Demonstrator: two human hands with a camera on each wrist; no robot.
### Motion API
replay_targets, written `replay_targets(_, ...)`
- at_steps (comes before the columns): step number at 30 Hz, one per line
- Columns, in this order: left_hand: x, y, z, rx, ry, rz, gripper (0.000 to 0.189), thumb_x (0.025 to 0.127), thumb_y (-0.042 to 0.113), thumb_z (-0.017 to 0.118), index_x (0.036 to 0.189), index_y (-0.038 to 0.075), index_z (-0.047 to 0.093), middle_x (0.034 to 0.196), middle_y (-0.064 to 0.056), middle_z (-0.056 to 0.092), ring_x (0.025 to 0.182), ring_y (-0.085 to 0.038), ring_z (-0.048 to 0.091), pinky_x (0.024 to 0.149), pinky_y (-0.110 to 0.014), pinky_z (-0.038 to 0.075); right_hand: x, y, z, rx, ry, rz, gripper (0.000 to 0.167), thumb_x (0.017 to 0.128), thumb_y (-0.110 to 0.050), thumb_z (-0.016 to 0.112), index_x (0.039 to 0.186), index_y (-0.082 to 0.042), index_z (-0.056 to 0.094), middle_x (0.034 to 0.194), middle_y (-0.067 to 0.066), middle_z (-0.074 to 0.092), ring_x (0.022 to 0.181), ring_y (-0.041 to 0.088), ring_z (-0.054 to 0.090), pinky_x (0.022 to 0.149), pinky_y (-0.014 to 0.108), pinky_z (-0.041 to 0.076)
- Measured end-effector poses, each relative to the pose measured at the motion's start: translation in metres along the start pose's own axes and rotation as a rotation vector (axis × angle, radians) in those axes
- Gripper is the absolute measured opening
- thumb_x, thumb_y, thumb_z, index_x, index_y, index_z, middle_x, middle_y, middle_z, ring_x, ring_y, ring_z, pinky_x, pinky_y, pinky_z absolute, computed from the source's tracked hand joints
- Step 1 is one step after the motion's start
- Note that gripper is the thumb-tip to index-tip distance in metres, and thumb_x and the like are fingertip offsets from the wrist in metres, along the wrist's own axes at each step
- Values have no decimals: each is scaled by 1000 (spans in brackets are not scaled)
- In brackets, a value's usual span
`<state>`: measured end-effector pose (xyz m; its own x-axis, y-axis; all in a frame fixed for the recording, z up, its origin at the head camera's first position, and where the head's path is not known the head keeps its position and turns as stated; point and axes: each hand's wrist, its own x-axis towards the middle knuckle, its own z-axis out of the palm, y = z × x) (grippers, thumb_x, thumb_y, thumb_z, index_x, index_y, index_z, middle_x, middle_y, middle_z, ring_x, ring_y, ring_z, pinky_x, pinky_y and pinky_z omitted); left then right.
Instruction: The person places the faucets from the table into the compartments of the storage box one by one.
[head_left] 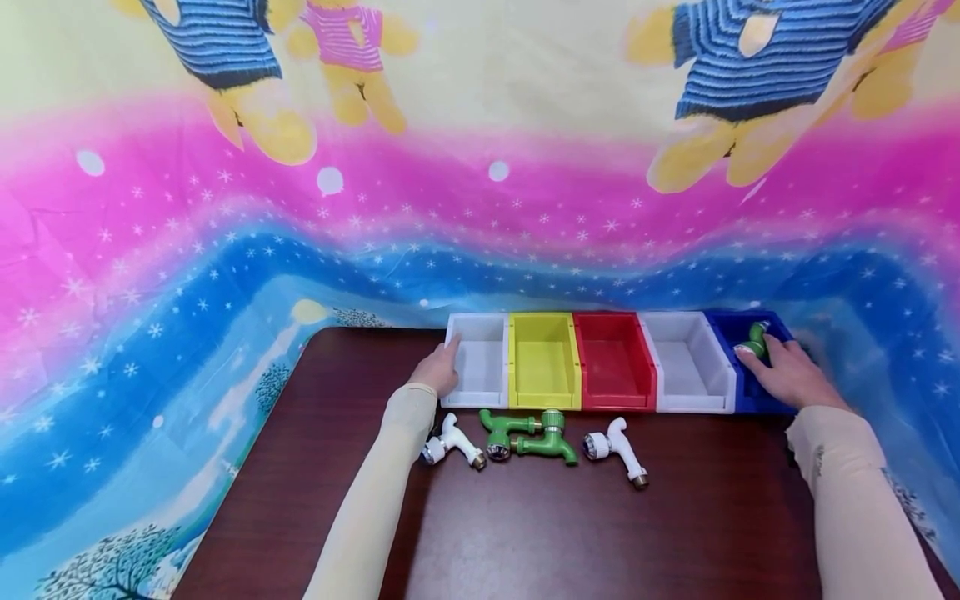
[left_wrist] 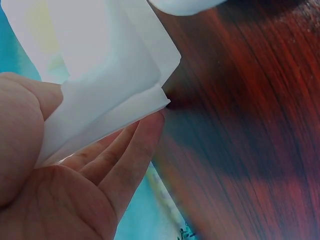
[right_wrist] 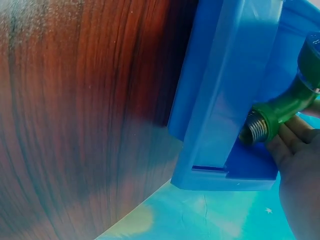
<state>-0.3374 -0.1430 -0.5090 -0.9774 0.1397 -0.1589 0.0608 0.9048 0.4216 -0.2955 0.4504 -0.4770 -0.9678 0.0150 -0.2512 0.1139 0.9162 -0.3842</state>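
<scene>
My left hand (head_left: 438, 371) grips the outer side wall of the white bin (left_wrist: 115, 107) at the left end of the row, thumb over the wall and fingers along its outside. At the row's right end, my right hand (head_left: 797, 377) holds a green tap (right_wrist: 287, 107) inside the blue bin (right_wrist: 215, 100). The tap's threaded metal end points towards the bin's front lip in the right wrist view. In front of the bins lie a white tap (head_left: 453, 442), two green taps touching or nearly so, one (head_left: 498, 429) beside the other (head_left: 551, 446), and another white tap (head_left: 622, 450).
Between the end bins stand a yellow bin (head_left: 543, 400), a red bin (head_left: 617, 402) and another white bin (head_left: 693, 402), side by side. All stand on a dark reddish wooden table (head_left: 525, 533). A patterned cloth (head_left: 450, 208) hangs behind the table and along its sides.
</scene>
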Motion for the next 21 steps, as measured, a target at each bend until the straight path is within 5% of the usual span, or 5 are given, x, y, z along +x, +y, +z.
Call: replay_targets(21,3,-3,1,2,-7,13,73,102,3,51,167,16,21,166,-21,34,142,-37,50,116,-49,45,7,14,22,52,-65,3,106,102,-74,22,158,9,-13,155,50,-4,141,72,6,104,86,23)
